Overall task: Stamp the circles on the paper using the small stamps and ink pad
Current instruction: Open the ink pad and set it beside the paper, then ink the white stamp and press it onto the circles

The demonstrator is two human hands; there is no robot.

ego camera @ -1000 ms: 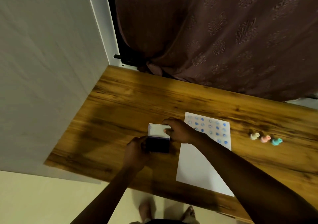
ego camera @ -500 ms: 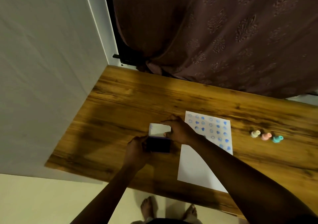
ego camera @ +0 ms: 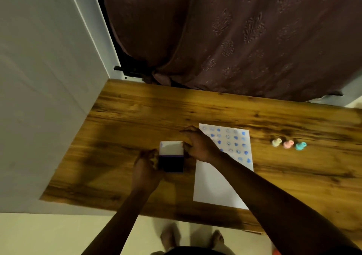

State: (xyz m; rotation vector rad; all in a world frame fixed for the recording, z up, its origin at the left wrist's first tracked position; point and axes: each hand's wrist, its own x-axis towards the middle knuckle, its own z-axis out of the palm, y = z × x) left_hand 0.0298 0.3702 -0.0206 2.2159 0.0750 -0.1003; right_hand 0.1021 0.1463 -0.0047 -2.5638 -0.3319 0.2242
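Table (ego camera: 127, 117), wooden, bears all the task's things. Paper (ego camera: 217, 184) lies right of centre; its far half carries a grid of blue prints, apparently filled, though blur hides whether any circle is bare, and its near half is blank. Stamping thus looks largely or wholly done. Ink pad (ego camera: 171, 156) sits just left of the paper, lid raised, white inside showing. Three stamps (ego camera: 288, 144), cream, pink and teal, stand in a row well right of the paper, untouched. Left hand (ego camera: 146, 168) curls against the pad's left side, steadying the base. Right hand (ego camera: 197, 145) touches the lid's right edge, fingers partly spread; whether it grips cannot be told.
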